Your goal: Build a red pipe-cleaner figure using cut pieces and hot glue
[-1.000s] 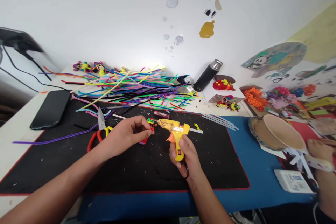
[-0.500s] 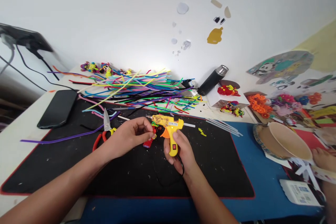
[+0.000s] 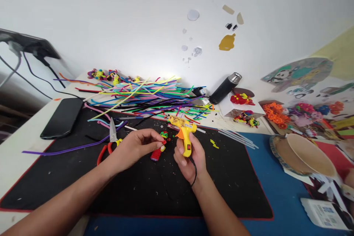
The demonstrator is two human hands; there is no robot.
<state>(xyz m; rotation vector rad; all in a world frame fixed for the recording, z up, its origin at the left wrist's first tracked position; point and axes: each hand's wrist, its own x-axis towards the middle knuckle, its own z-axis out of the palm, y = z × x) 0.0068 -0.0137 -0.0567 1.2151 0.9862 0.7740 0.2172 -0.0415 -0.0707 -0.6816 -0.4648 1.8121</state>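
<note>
My left hand pinches a small pipe-cleaner figure with a red body and a green and red top, held just above the black mat. My right hand is wrapped round the handle of a yellow hot glue gun, whose nozzle points up and left, away from the figure. The gun's black cord loops down over my right wrist.
A heap of coloured pipe cleaners lies behind the mat. Red-handled scissors and a black phone sit at left. A black flask, finished figures, glue sticks and a paper bowl are at right.
The glue gun has swung from nozzle pointing at the figure to tilted up and away, its nozzle drawn back from the figure. My left hand keeps its pinch. The view shifted slightly.
</note>
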